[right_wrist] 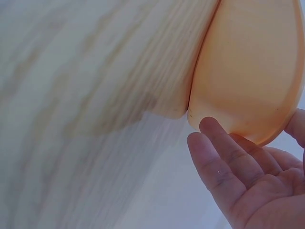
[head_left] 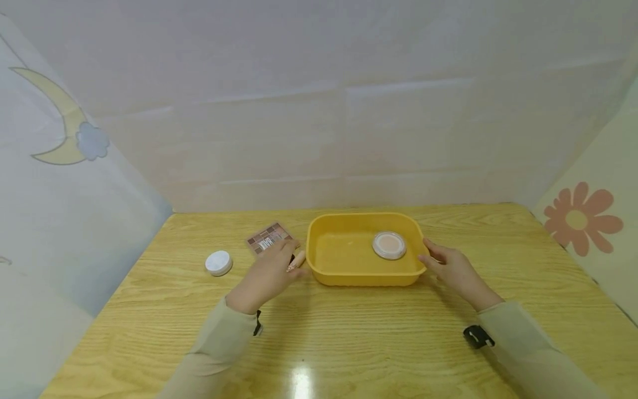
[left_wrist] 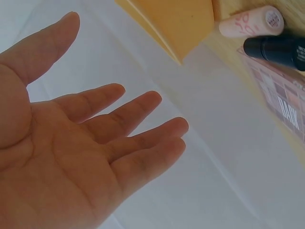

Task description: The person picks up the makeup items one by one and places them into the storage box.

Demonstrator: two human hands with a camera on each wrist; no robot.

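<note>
A yellow plastic bin (head_left: 369,280) stands on the table, with a round, clear-rimmed compact (head_left: 389,245) lying inside toward its right. My right hand (head_left: 456,271) holds the bin's right end, thumb at the rim and fingers along the outer wall (right_wrist: 243,86). Left of the bin, my left hand (head_left: 269,277) hovers with fingers extended; its palm (left_wrist: 62,167) bears nothing. Close by are a pale pink tube (left_wrist: 250,22), a black tube (left_wrist: 274,50) and an eyeshadow palette (left_wrist: 286,100). In the head view, the left hand partly hides the palette and the tubes.
A round white jar (head_left: 218,263) sits on the wooden table (head_left: 349,338), left of the palette. Pale cloth (head_left: 279,138) hangs behind the table's back edge and down both sides.
</note>
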